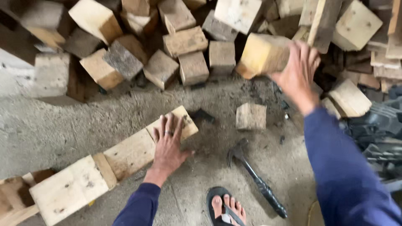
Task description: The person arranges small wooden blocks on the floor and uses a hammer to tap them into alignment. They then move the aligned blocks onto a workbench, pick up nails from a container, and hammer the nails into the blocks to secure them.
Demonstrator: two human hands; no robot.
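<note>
The left hand [168, 144] is lying flat, released, on a plank [125, 155]. The right hand [298, 75] is grasping a wooden block [261, 54] at the pile. A hammer [256, 180] is lying on the floor.

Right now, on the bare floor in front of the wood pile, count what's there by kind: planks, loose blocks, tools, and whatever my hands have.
Wooden plank under the left hand: 1
Loose block lying alone on the floor: 1
Yellowish block gripped by the right hand: 1
Hammer: 1
Total: 4
</note>
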